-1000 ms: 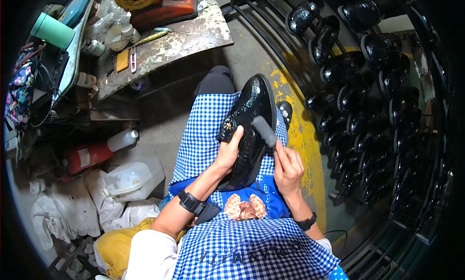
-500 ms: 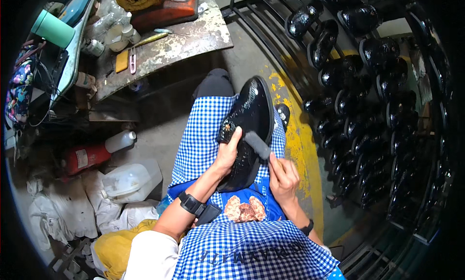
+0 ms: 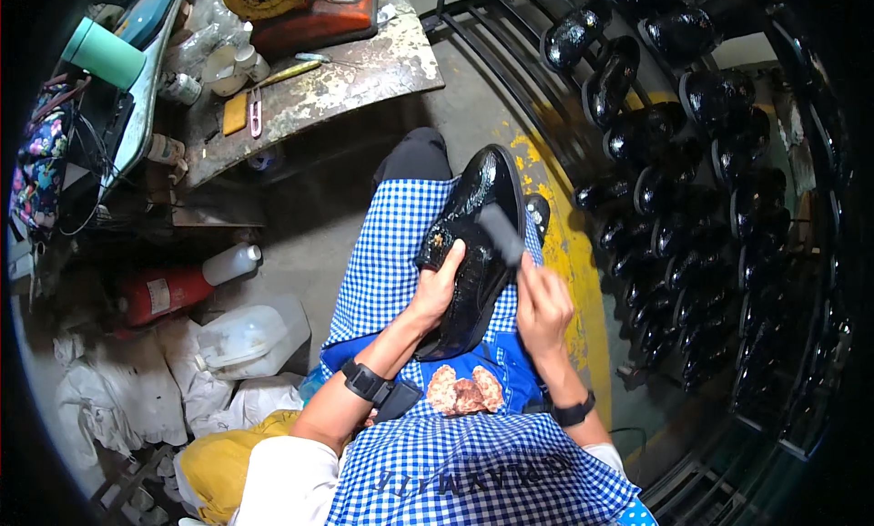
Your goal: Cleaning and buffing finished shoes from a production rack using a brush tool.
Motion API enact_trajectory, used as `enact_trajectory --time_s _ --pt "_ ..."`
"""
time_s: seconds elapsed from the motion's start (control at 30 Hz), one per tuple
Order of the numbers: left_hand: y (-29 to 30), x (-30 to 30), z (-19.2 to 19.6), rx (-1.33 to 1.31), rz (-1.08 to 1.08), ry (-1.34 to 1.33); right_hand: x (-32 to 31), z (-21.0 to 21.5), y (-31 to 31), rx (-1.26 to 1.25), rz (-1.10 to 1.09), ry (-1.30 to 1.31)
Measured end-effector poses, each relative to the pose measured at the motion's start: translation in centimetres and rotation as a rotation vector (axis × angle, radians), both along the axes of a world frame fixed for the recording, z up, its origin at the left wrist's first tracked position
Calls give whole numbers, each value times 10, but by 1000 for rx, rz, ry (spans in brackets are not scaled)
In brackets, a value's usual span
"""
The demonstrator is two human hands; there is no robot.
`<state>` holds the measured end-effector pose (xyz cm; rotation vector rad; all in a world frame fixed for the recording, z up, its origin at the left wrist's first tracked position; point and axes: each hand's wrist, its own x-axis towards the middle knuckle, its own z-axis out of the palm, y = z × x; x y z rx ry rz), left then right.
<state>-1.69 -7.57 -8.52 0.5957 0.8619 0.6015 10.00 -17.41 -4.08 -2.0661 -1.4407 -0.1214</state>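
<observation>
A glossy black shoe (image 3: 485,182) lies across my lap on the blue-and-white checked apron (image 3: 387,239), its toe pointing away from me. My left hand (image 3: 433,294) is closed round its near left side, with the thumb on top by the laces. In the fingers of my right hand (image 3: 544,307) is a grey oblong pad (image 3: 501,234), pinched at its lower end. The pad is slightly blurred and lies over the shoe's right side; whether it touches the leather I cannot tell. A tan, brown-stained cloth (image 3: 464,391) rests near my waist.
Black racks with many glossy black shoes (image 3: 681,31) stand at right. A worn workbench (image 3: 382,66) at upper left carries an orange machine (image 3: 314,25), jars and tools. On the floor at left are a red bottle (image 3: 164,294) and a translucent jug (image 3: 259,339).
My right hand has moved up and slightly right, carrying the grey pad closer to the shoe's toe. The left hand keeps its hold; the whole view has shifted a little.
</observation>
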Motion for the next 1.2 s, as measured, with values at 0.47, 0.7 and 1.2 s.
enact_trajectory --time_s 0.47,0.7,1.2 --pt "2 1 -7 -68 6 -46 -12 -11 -32 7 -5 103" --pt "3 1 -8 9 26 -60 -10 -10 -29 -20 13 67" --pt "4 -1 0 -88 -37 -47 1 -7 -2 -3 -26 53"
